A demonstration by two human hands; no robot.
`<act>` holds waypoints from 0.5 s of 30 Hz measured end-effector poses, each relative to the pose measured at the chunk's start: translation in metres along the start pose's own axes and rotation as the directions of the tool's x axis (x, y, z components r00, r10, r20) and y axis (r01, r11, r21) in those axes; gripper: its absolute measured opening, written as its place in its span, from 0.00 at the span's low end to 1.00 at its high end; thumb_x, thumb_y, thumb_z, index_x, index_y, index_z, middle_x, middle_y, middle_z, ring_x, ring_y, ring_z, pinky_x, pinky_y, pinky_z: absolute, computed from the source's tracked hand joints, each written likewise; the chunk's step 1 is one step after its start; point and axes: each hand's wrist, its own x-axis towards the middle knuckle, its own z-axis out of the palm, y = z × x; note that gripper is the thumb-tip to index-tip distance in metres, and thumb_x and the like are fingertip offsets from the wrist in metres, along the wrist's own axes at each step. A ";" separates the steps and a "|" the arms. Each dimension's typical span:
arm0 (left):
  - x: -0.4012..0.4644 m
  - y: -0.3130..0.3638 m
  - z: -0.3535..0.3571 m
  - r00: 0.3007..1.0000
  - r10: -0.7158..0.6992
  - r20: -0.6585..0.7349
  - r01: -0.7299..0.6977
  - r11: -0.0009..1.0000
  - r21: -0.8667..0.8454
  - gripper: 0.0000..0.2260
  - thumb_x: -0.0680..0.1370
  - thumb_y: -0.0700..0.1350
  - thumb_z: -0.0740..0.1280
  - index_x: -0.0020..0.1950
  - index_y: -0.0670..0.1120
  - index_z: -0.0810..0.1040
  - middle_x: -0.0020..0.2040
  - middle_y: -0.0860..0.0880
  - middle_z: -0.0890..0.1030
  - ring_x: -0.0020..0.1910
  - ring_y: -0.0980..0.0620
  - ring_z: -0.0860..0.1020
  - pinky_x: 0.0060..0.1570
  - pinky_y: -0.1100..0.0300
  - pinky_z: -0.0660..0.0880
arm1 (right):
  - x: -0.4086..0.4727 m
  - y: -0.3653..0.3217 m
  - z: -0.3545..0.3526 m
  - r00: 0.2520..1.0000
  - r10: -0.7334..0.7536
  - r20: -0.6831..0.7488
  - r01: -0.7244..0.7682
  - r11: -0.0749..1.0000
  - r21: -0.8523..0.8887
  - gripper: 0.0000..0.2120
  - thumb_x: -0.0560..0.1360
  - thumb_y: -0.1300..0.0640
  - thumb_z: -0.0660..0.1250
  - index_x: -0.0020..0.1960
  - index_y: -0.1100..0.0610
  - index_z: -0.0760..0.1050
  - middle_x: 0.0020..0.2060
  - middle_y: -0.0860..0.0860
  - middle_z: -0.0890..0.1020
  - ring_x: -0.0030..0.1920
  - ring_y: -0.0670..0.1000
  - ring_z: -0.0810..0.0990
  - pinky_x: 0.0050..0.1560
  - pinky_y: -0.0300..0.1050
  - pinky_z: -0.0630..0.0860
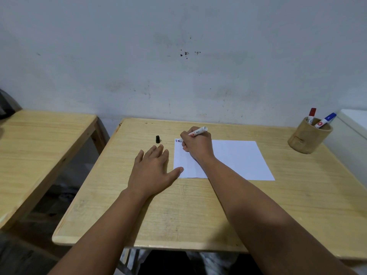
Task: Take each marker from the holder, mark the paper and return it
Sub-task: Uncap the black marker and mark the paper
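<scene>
Left hand [153, 169] flat, fingers spread, beside paper [234, 159]; right hand [196, 144] clamped round marker [197, 132].

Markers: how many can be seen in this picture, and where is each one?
3. A red-capped marker and a blue-capped marker stand in the round wooden holder. An uncapped white marker is in the right hand, tip on the white paper sheet. The holder could hide more.

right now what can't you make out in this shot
- Tip of the marker, head view: the right hand covers it, so contact with the paper is unclear.
- Marks at the paper's far left corner: too small to read.
- Marker label: too small and blurred.
- Lower bodies of the red marker and blue marker: hidden inside the holder.
</scene>
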 end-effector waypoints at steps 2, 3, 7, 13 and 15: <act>0.001 0.000 0.001 1.000 0.002 0.002 -0.002 1.000 -0.001 0.39 0.76 0.72 0.56 0.79 0.49 0.67 0.83 0.49 0.61 0.82 0.51 0.54 0.80 0.44 0.49 | 0.000 -0.003 -0.003 1.000 0.020 0.009 -0.021 0.996 0.090 0.12 0.77 0.54 0.74 0.43 0.63 0.80 0.33 0.59 0.85 0.33 0.52 0.83 0.40 0.50 0.82; 0.001 0.000 0.001 1.000 0.002 0.003 -0.002 1.000 -0.001 0.39 0.76 0.72 0.56 0.79 0.49 0.67 0.83 0.50 0.61 0.82 0.52 0.54 0.80 0.44 0.49 | 0.001 -0.005 -0.004 1.000 0.021 0.019 -0.022 0.994 0.106 0.12 0.78 0.52 0.75 0.44 0.61 0.79 0.32 0.57 0.84 0.31 0.52 0.82 0.38 0.48 0.81; 0.001 0.000 0.000 1.000 -0.016 -0.010 0.015 0.999 -0.034 0.39 0.75 0.73 0.57 0.79 0.50 0.68 0.82 0.50 0.61 0.82 0.53 0.54 0.80 0.46 0.48 | 0.002 -0.024 -0.017 0.999 0.009 0.053 -0.018 0.985 0.171 0.13 0.78 0.47 0.78 0.44 0.53 0.78 0.34 0.54 0.81 0.29 0.50 0.74 0.29 0.42 0.68; 0.004 0.004 -0.009 0.999 -0.054 -0.008 0.052 0.991 -0.124 0.35 0.72 0.71 0.63 0.72 0.51 0.75 0.78 0.53 0.69 0.77 0.53 0.65 0.77 0.47 0.57 | 0.000 -0.062 -0.065 0.998 0.060 0.037 -0.070 0.920 0.385 0.14 0.86 0.51 0.64 0.55 0.56 0.86 0.40 0.55 0.85 0.27 0.48 0.75 0.31 0.42 0.69; 0.011 0.004 -0.014 0.983 -0.150 -0.102 0.120 0.961 -0.250 0.32 0.72 0.70 0.63 0.70 0.53 0.76 0.71 0.55 0.75 0.69 0.52 0.74 0.67 0.48 0.70 | -0.002 -0.061 -0.081 1.000 0.026 -0.017 -0.018 0.940 0.341 0.06 0.84 0.55 0.69 0.52 0.54 0.84 0.40 0.56 0.85 0.26 0.47 0.75 0.31 0.41 0.70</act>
